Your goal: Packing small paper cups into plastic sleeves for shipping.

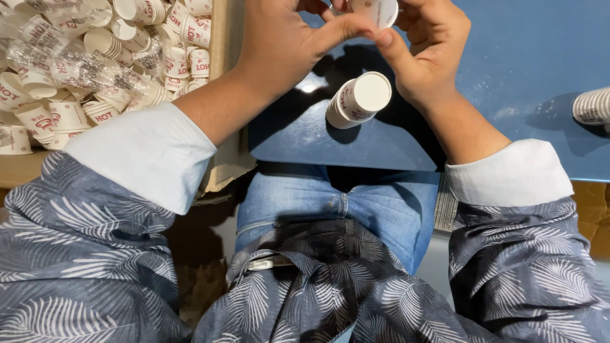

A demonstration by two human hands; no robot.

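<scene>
**Both hands on one paper cup above the blue table**

Where the scene begins at the far left, a cardboard box (223,95) sits heaped with loose white paper cups with red print (108,51), and crumpled clear plastic wrap (76,67) lies over some of them. Just right of the box, my left hand (279,44) reaches forward, its thumb stretched out to meet my right thumb. Between the two hands, at the far edge of the view, I hold a white paper cup (378,11) with its base turned toward me; my left fingers are hidden behind the hand, so I cannot tell how they grip it. Nearer to me, a short stack of cups (358,100) lies on its side on the blue table (521,63), close below my right hand (427,47). That hand's fingers curl around the held cup. At the far right edge lies another striped stack of cups (592,106), well apart from my hands.
</scene>
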